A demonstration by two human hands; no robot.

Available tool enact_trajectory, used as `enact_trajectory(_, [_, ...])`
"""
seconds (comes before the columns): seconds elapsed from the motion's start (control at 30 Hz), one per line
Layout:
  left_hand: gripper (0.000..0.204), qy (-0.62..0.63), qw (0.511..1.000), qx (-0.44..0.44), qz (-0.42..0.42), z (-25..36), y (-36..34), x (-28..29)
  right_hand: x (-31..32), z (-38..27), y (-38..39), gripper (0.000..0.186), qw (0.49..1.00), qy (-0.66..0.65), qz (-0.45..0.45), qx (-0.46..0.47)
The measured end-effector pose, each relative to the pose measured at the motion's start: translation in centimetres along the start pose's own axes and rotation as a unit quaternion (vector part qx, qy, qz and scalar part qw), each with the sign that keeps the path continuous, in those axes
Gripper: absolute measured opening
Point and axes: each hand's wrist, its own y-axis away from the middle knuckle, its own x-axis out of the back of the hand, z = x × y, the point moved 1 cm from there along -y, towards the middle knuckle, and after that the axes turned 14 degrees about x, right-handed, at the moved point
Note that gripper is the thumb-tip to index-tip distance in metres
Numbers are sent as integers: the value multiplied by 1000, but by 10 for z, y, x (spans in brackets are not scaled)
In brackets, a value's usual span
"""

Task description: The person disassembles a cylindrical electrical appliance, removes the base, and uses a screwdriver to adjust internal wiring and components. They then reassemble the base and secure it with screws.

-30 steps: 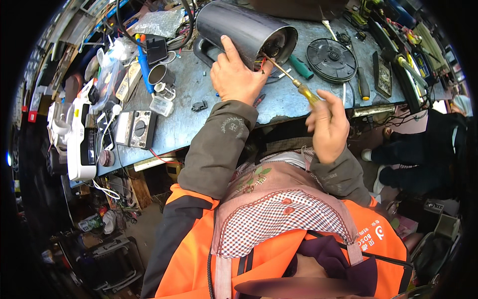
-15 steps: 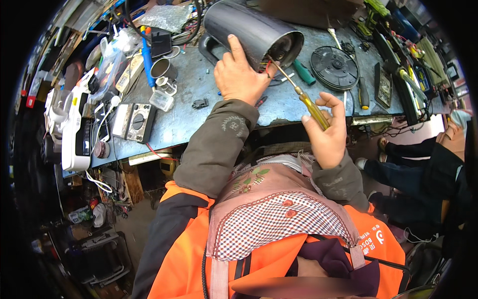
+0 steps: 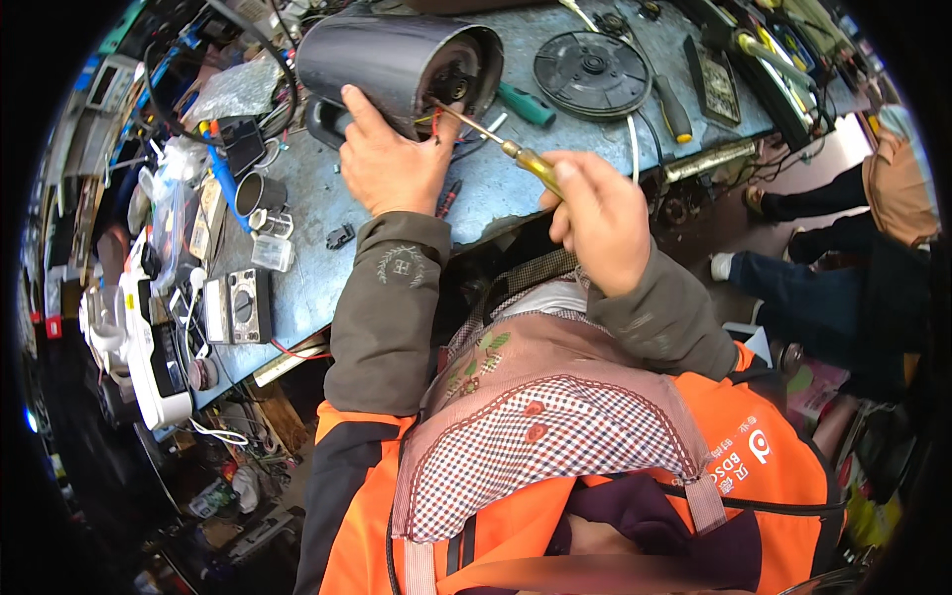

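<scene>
A black cylindrical appliance body with a handle (image 3: pixel 362 64) lies on its side, its open end facing right. My left hand (image 3: pixel 392 164) is closed on its near side, with the thumb up at the opening beside thin red wires (image 3: pixel 435 124). My right hand (image 3: pixel 600 218) grips a screwdriver by its translucent yellow handle (image 3: pixel 535 165); the shaft reaches into the lower part of the opening, where the tip is hard to make out. A green-handled tool (image 3: pixel 526 105) lies just beyond the opening, and a round black base (image 3: pixel 570 77) sits to its right.
The blue bench (image 3: pixel 297 297) carries a multimeter (image 3: pixel 237 309), cups (image 3: pixel 260 193), plastic boxes, cables and a white device (image 3: pixel 154 382) at left. A screwdriver (image 3: pixel 672 109) and dark parts lie at right. Beyond the bench's right end are other people's legs (image 3: pixel 813 283).
The view has swung, shifting the bench leftward in the picture. My right hand's fingers have closed further over the yellow handle and turned, while my left hand stays on the black body.
</scene>
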Motion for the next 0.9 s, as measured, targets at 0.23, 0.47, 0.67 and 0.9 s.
enact_trajectory(0.23, [133,-2,1000,9,-16,1,-1,2,1,8,-2,38,966,130,-12,223])
enact_trajectory(0.47, [131,-2,1000,8,-9,0,-3,1,17,11,-9,38,949,-291,-43,-110])
enact_trajectory(0.67, [132,-9,1000,10,-18,2,-1,4,2,6,5,41,954,183,-9,238])
enact_trajectory(0.9, [132,-4,1000,0,-8,2,-1,2,5,3,-5,42,967,-225,43,-113])
